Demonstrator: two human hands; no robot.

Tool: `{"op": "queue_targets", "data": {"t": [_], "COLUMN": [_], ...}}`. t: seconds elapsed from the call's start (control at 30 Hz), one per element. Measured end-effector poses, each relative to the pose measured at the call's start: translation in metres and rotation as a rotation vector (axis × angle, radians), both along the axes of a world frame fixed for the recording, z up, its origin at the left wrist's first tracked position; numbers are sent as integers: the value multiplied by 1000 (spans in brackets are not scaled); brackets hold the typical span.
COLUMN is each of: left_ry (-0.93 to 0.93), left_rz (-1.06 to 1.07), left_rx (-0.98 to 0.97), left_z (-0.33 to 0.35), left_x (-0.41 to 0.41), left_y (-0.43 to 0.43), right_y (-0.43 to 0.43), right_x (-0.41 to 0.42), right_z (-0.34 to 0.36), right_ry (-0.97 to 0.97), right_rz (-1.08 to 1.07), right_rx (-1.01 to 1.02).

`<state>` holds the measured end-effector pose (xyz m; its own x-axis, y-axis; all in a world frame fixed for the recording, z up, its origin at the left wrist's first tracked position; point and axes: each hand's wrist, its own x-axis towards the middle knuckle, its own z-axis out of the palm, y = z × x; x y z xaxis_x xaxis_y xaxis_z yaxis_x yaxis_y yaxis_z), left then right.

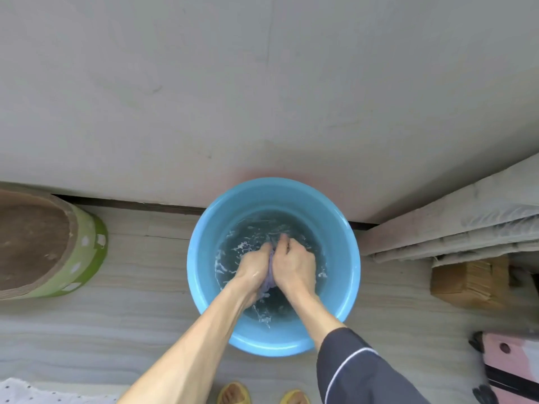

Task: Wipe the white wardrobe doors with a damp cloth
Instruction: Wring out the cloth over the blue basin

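Observation:
A blue plastic basin [201,258] of water stands on the floor, right against the white wardrobe door [262,91]. Both my hands are down in the water. My left hand [253,268] and my right hand [294,262] are pressed together, and both grip a small purple cloth [271,275] that shows only as a strip between them. The water around them is rippled and splashing.
A green drum with a brown cardboard top [43,243] stands to the left. Folded grey bedding [466,228] and a cardboard box [469,284] lie to the right, a pink object [513,365] at lower right. My yellow slippers [233,393] are just below the basin.

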<state>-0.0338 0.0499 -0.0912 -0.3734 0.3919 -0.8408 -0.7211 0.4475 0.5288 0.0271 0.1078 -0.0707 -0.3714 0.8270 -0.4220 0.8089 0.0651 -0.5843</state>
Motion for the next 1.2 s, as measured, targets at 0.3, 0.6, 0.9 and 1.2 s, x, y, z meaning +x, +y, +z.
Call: {"op": "queue_targets", "data": {"t": [0.3, 0.6, 0.9, 1.2], "left_ry": [171, 977, 1580, 1517], "left_rz": [23, -852, -1048, -1007], "left_rx": [-147, -262, -341, -407], "left_z": [-13, 9, 9, 15], "left_x": [-2, -28, -34, -26], "left_y": [-10, -43, -83, -81], "right_y": [19, 4, 22, 20], "right_x": [7, 31, 64, 60], "right_z": [-38, -4, 22, 12], "right_ry": [-133, 488, 659, 522], "right_rz": [81, -775, -892, -753], "right_rx": [-130, -1058, -1154, -942]}}
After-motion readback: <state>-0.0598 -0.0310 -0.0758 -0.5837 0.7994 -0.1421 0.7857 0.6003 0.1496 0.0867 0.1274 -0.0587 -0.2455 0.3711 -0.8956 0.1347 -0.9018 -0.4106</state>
